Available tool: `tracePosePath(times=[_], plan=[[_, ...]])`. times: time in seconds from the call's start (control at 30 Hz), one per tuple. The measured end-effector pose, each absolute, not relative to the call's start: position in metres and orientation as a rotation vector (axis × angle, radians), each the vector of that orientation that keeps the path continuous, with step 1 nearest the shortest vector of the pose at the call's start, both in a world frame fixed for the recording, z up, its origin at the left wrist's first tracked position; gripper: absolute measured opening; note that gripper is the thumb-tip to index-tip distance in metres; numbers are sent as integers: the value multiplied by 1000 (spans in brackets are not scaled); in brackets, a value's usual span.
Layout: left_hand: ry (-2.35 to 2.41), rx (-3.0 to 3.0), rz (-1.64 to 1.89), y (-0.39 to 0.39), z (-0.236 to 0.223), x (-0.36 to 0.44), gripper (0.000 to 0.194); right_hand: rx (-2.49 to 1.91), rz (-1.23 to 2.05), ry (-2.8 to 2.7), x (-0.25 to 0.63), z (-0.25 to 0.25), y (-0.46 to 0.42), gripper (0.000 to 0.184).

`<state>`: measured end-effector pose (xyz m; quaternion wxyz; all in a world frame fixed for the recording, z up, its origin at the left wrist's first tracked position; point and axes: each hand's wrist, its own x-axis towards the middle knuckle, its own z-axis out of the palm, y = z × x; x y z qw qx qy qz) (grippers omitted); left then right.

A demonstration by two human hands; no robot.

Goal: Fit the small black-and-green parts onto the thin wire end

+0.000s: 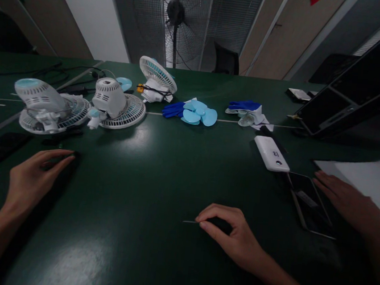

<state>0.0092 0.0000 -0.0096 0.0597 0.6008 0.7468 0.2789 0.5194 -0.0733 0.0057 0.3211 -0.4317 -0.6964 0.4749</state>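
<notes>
Your right hand (239,237) pinches a slim tool (189,221) between thumb and forefinger; its thin metal shaft sticks out to the left of your fingertips, low over the green table (139,178), and a dark part lies beneath your curled fingers. Your left hand (34,177), well apart to the left of that grip, brings thumb and forefinger almost together; you cannot tell whether something small sits between the tips.

Just beyond your left fingertips, a white fan head (46,101) lies with its grille down, and a second fan head (110,99) lies likewise to its right. Farther off and to the right, a third fan (155,81) leans with its grille tilted up, a dark cord across its body.

Straight beyond your right grip, a light-blue fan blade (199,113) touches a blue-and-white glove (173,109); more gloves (245,109) lie farther right. Right of your right hand are a white device (271,153) and a dark phone (310,203), with another person's hand (342,197) just beside the phone.
</notes>
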Motion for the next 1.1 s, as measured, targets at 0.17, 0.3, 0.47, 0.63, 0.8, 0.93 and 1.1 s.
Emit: tracePosePath(times=[0.17,0.3,0.47,0.63,0.8,0.93,1.1], plan=[[2324,1767,847,0,-11,7,52,-1132,1241,-1831,519,7,-73,10],[2362,1693,800,0,-12,6,50,-1122,1238,-1831,520,6,-75,10],[2437,1636,725,3,-9,6,53,-1135,1236,-1844,520,5,-75,10],[2458,1546,741,4,-7,8,59,-1129,1240,-1851,520,4,-75,10],[2450,1505,768,3,-9,6,59,-1117,1237,-1846,520,4,-76,10],[2446,1487,790,3,-11,6,55,-1123,1250,-1836,520,5,-75,11],[2428,1520,819,3,-10,6,57,-1132,1245,-1844,521,4,-75,10]])
